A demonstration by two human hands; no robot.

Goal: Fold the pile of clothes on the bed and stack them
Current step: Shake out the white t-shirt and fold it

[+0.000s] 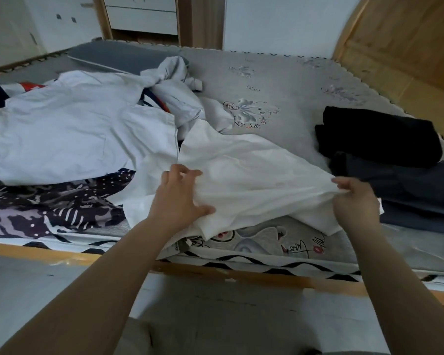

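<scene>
I am looking at the grey printed mattress (287, 80) sitting in its wooden bed frame (241, 274). Lying on it are a loose clothes pile (69, 129) at left, a white garment (254, 172) in the middle, and folded dark clothes (385, 147) at right.

Both hands (182, 193) (354, 198) outstretched, fingers pinching.

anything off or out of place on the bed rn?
Nothing damaged or spilled. The folded stack is slightly askew: the black top piece sits skewed on the grey one. Unfolded pile is a loose heap. Left hand and right hand hold the white garment.
</scene>
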